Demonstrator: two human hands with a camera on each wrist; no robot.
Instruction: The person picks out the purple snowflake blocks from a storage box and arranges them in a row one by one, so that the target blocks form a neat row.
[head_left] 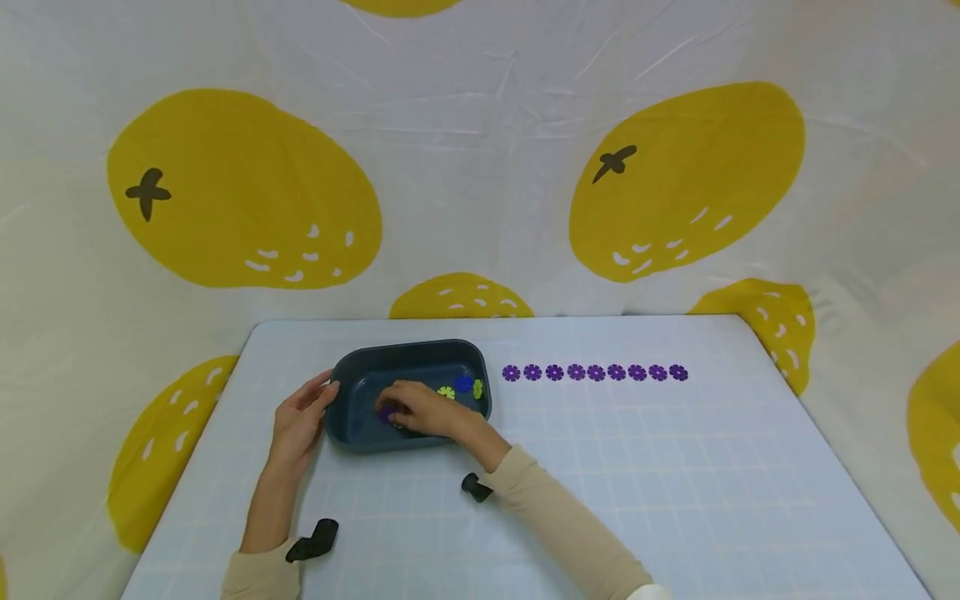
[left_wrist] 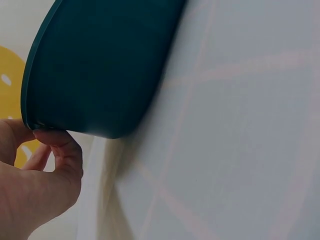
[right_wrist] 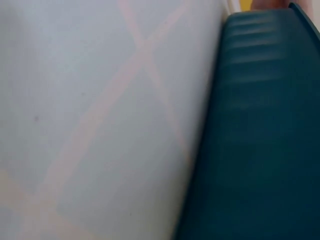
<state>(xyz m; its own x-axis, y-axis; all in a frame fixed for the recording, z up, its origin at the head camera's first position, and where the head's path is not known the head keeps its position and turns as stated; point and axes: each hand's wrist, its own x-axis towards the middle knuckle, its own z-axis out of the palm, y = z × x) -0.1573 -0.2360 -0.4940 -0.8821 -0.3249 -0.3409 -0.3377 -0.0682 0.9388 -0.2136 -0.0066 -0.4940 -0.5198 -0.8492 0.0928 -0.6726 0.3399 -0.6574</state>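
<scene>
A dark blue-green rectangular tub (head_left: 408, 350) sits on the table. My left hand (head_left: 295, 423) pinches its left end at the rim; the left wrist view shows thumb and fingers of that hand (left_wrist: 45, 180) on the edge of the tub (left_wrist: 100, 65). My right hand (head_left: 422, 408) reaches down inside the tub, its curled fingers pinching a purple flower-shaped disc (head_left: 386, 413). Beside it in the tub lie a yellow-green disc (head_left: 446, 392), a blue disc (head_left: 463, 384) and a green disc (head_left: 477, 389). In the right wrist view the tub wall (right_wrist: 260, 130) hides this hand.
Several purple flower-shaped discs (head_left: 576, 372) form a straight row right of the tub. The table (head_left: 645, 483) has a pale checked cover. Behind it hangs a white curtain (head_left: 480, 183) with yellow fruit shapes. Dark wrist cameras (head_left: 315, 540) sit by both sleeves.
</scene>
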